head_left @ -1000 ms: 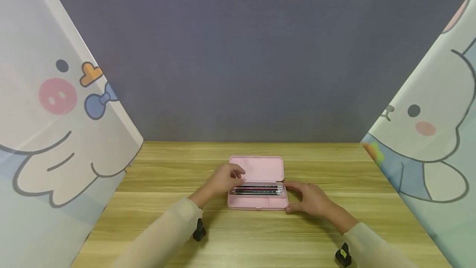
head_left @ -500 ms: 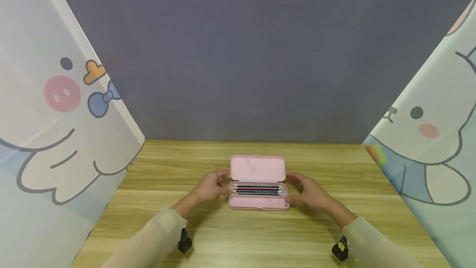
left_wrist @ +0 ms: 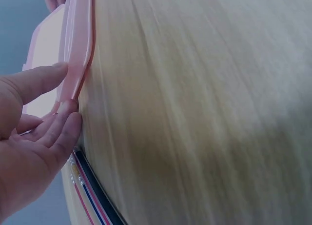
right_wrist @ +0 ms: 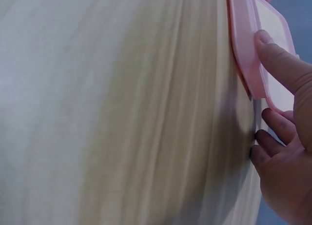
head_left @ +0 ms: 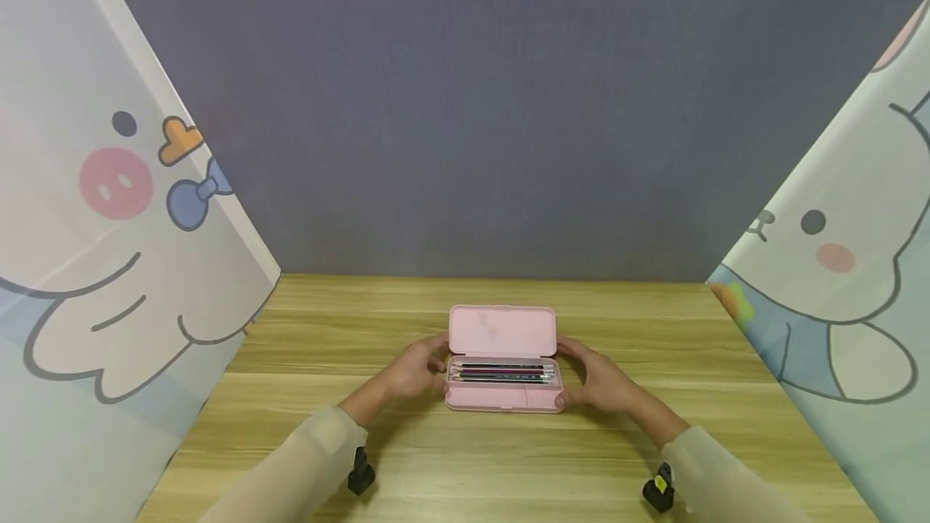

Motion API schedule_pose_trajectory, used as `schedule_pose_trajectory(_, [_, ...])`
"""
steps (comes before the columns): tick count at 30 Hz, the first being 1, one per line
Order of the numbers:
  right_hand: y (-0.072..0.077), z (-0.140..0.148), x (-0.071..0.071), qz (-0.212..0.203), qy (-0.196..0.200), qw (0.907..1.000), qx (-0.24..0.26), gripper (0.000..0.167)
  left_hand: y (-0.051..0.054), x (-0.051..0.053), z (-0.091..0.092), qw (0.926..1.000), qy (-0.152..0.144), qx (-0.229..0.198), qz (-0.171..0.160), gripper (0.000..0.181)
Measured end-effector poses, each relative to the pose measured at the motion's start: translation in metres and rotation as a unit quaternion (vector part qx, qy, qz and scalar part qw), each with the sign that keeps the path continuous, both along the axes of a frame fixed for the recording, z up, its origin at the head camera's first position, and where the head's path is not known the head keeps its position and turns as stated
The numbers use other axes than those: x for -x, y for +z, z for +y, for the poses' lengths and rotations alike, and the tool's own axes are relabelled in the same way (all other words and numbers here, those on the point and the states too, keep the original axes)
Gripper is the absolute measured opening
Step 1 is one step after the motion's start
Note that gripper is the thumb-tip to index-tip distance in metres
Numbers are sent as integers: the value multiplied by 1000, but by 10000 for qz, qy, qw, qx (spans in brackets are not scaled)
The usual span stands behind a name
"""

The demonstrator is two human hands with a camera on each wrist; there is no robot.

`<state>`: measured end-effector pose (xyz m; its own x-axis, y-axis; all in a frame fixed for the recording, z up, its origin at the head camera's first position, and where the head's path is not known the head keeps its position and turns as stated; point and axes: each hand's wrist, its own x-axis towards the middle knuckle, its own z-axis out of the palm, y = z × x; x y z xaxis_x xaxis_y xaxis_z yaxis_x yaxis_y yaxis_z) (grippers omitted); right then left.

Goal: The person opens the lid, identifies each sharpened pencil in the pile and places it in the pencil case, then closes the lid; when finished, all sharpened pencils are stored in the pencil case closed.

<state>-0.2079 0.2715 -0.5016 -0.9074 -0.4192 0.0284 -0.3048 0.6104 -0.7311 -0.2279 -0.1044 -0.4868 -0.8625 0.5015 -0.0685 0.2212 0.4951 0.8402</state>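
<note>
In the head view a pink pencil case lies with its lid raised back on the table. Several pencils fill its rear compartment, side by side. My left hand is at the case's left end, its straight thumb against the end wall in the left wrist view. At the opposite end is my right hand, thumb on the case's edge in the right wrist view, with the other fingers loosely bent behind. The palms are largely hidden in the head view.
The case stands on a wood-grain table. Dark slender items with pink and blue lines lie past my left hand, their kind unclear. A grey panel rises behind, with cartoon-printed panels on both sides.
My left hand has drawn back leftward from over the pencils to the case's left end. My right hand stays at the right end, its thumb shifting slightly at the corner.
</note>
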Motion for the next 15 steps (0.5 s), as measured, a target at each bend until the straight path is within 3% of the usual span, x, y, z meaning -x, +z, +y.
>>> schedule_pose_trajectory(7, [-3, -1, -2, -89, -178, 9989, 434, 127, 1, -1, 1, 9999, -71, -75, 104, 98])
schedule_pose_trajectory(15, [-10, 0, -3, 110, -200, 9975, 672, 102, -7, -4, -5, 9988, 156, -455, -78, 85])
